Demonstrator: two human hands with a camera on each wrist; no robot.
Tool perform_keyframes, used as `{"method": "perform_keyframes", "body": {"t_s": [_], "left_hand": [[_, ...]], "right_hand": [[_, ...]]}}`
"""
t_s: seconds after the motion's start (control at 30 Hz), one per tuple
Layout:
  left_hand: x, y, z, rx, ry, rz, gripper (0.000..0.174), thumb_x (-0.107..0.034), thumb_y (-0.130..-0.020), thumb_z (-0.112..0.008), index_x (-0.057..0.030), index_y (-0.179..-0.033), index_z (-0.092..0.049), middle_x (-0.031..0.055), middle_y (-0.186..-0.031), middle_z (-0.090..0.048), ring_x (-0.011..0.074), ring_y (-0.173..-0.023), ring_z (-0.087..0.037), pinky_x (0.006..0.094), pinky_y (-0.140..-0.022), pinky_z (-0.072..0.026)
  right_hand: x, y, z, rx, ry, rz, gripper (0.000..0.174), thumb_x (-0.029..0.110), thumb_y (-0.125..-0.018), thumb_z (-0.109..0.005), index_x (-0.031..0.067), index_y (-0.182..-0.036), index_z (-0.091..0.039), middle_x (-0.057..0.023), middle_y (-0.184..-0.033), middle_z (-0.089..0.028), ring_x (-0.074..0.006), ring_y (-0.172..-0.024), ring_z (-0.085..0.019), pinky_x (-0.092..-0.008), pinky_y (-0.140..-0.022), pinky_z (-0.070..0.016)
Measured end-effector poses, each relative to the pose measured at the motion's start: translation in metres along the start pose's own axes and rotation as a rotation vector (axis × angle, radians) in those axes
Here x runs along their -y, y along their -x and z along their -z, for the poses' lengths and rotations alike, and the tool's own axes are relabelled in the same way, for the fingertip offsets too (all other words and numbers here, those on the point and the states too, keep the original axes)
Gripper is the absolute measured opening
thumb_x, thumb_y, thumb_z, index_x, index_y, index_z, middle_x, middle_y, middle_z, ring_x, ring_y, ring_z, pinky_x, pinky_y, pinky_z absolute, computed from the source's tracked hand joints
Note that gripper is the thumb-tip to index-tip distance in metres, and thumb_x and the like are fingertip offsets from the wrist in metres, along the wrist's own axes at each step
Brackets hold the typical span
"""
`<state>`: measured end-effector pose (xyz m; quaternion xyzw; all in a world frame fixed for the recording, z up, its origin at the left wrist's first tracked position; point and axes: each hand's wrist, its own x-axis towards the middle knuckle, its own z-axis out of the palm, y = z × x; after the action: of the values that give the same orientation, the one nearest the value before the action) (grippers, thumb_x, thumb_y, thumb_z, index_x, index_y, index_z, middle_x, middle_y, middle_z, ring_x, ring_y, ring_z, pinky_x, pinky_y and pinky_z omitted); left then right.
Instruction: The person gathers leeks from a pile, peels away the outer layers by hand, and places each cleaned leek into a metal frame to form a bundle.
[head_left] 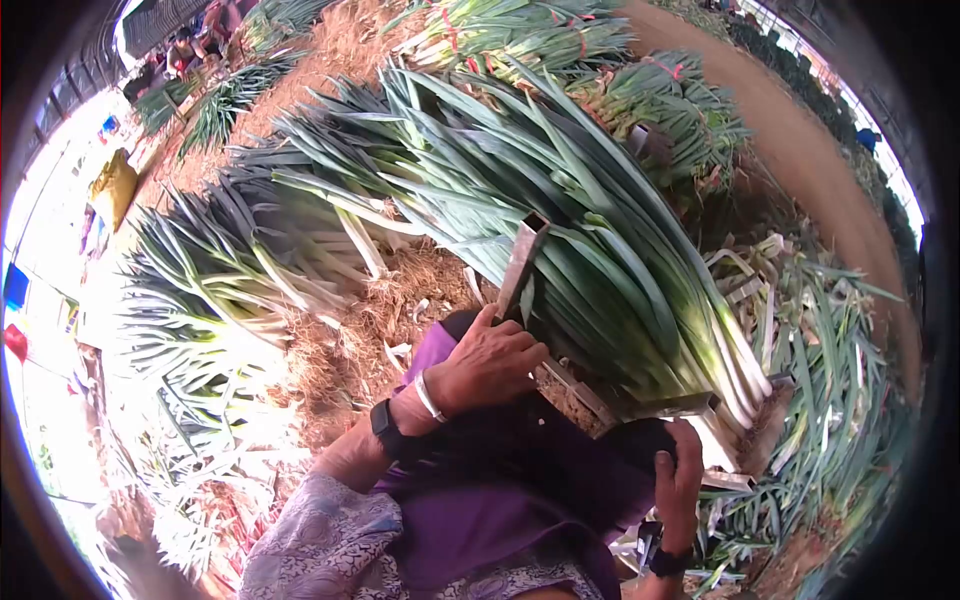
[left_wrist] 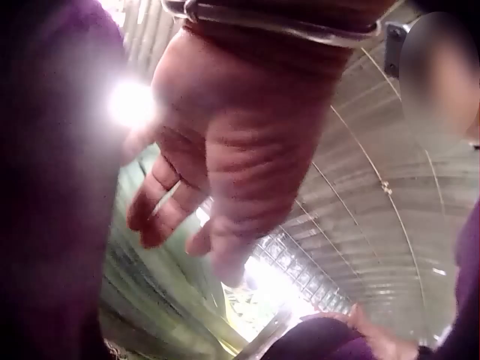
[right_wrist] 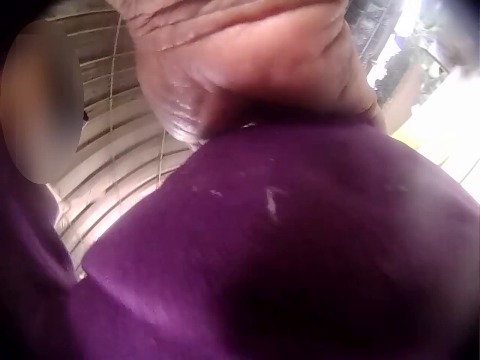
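A large bundle of leeks [head_left: 600,230] lies across a metal frame [head_left: 521,265], white stalks at the lower right and green leaves fanning to the upper left. My left hand [head_left: 490,362] is beside the frame's near upright, fingers loosely bent. In the left wrist view the palm of that left hand [left_wrist: 240,150] faces the camera with nothing held, and green leaves [left_wrist: 154,277] show behind the fingers. My right hand [head_left: 680,480] rests on my knee; in the right wrist view the heel of the right hand [right_wrist: 247,67] lies against purple cloth [right_wrist: 262,225], its fingers hidden.
More leeks [head_left: 290,220] lie in rows at the left, with roots and soil beside them. Tied bundles [head_left: 670,110] are at the back, and loose leaves [head_left: 820,390] cover the ground at the right. People [head_left: 190,52] are at the far upper left. A yellow sack [head_left: 113,187] stands at the left.
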<state>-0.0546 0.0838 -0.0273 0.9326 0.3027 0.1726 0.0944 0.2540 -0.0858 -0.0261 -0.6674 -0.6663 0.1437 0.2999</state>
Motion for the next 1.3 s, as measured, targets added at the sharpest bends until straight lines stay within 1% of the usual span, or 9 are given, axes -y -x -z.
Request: {"method": "perform_keyframes", "body": {"t_s": [0.1, 0.23, 0.37, 0.6, 0.7, 0.9, 1.1, 1.2, 1.3], "left_hand": [[0.002, 0.005, -0.004, -0.066, -0.057, -0.023, 0.04, -0.033, -0.073, -0.071, -0.0144, -0.106, -0.059, 0.0033, -0.093, -0.058, 0.0216, -0.096, -0.055, 0.0432, -0.09, -0.0382], [0.003, -0.001, -0.015, -0.017, -0.028, -0.074, 0.04, -0.033, -0.076, -0.068, -0.0151, -0.111, -0.059, 0.0015, -0.092, -0.059, 0.0206, -0.095, -0.054, 0.0404, -0.088, -0.0398], [-0.001, -0.014, -0.011, -0.068, 0.037, -0.077, 0.036, -0.036, -0.074, -0.069, -0.0162, -0.103, -0.061, -0.0002, -0.081, -0.06, 0.0186, -0.082, -0.057, 0.0358, -0.079, -0.0388], [-0.005, -0.015, -0.022, -0.12, 0.074, -0.042, 0.036, -0.037, -0.074, -0.07, -0.016, -0.102, -0.06, 0.0009, -0.083, -0.06, 0.0215, -0.087, -0.056, 0.0384, -0.081, -0.0385], [-0.004, -0.016, -0.03, -0.149, 0.019, -0.086, 0.025, -0.035, -0.075, -0.065, -0.0158, -0.087, -0.056, 0.001, -0.076, -0.056, 0.0216, -0.083, -0.053, 0.0382, -0.075, -0.0369], [-0.01, -0.018, -0.055, -0.207, -0.046, -0.105, 0.025, -0.037, -0.075, -0.066, -0.0171, -0.086, -0.056, 0.0011, -0.076, -0.058, 0.0218, -0.084, -0.053, 0.0401, -0.077, -0.0368], [-0.012, -0.019, -0.04, -0.017, -0.069, -0.08, 0.033, -0.039, -0.076, -0.066, -0.0157, -0.097, -0.057, 0.0021, -0.084, -0.058, 0.0219, -0.089, -0.053, 0.0411, -0.081, -0.0388], [-0.018, -0.017, -0.037, 0.008, -0.107, -0.058, 0.032, -0.038, -0.077, -0.065, -0.0149, -0.098, -0.057, 0.0023, -0.086, -0.06, 0.0225, -0.091, -0.054, 0.042, -0.083, -0.0394], [-0.021, -0.02, -0.032, 0.019, -0.092, -0.043, 0.03, -0.036, -0.078, -0.063, -0.0145, -0.098, -0.058, 0.0024, -0.088, -0.061, 0.0227, -0.092, -0.055, 0.0424, -0.085, -0.0398]], "right_hand": [[0.031, -0.03, -0.013, 0.081, 0.257, 0.095, 0.034, 0.034, -0.078, -0.069, 0.0082, -0.099, -0.065, -0.011, -0.101, -0.064, -0.033, -0.099, -0.057, -0.0464, -0.085, -0.0409], [0.03, -0.042, -0.026, 0.102, 0.402, 0.162, 0.033, 0.036, -0.068, -0.075, 0.0111, -0.088, -0.066, -0.0071, -0.092, -0.065, -0.0292, -0.093, -0.06, -0.0453, -0.08, -0.0415], [0.031, -0.05, -0.032, 0.054, 0.434, 0.192, 0.031, 0.039, -0.07, -0.073, 0.0124, -0.085, -0.068, -0.0071, -0.089, -0.067, -0.0297, -0.089, -0.061, -0.0434, -0.078, -0.0452], [0.035, -0.052, -0.035, 0.062, 0.42, 0.151, 0.028, 0.035, -0.069, -0.075, 0.0123, -0.084, -0.066, -0.0065, -0.087, -0.065, -0.0288, -0.088, -0.06, -0.0427, -0.076, -0.0436], [0.036, -0.05, -0.04, 0.064, 0.391, 0.182, 0.023, 0.029, -0.072, -0.072, 0.0101, -0.084, -0.065, -0.0091, -0.085, -0.064, -0.0324, -0.087, -0.059, -0.0445, -0.076, -0.0425], [0.031, -0.041, -0.034, 0.068, 0.412, 0.173, 0.026, 0.031, -0.067, -0.075, 0.0106, -0.082, -0.067, -0.0116, -0.082, -0.063, -0.0343, -0.085, -0.059, -0.0461, -0.076, -0.0429], [0.029, -0.041, -0.038, 0.059, 0.427, 0.217, 0.03, 0.035, -0.065, -0.075, 0.0115, -0.081, -0.068, -0.0115, -0.08, -0.062, -0.0337, -0.085, -0.058, -0.0462, -0.075, -0.0426], [0.033, -0.046, -0.033, 0.186, 0.495, 0.306, 0.033, 0.039, -0.069, -0.075, 0.0102, -0.084, -0.068, -0.0117, -0.084, -0.064, -0.0341, -0.084, -0.06, -0.0455, -0.074, -0.045], [0.062, -0.073, -0.018, 0.743, 0.271, 0.188, 0.035, 0.042, -0.078, -0.071, 0.0076, -0.087, -0.067, -0.0127, -0.09, -0.065, -0.0341, -0.085, -0.062, -0.0439, -0.074, -0.0481]]}}
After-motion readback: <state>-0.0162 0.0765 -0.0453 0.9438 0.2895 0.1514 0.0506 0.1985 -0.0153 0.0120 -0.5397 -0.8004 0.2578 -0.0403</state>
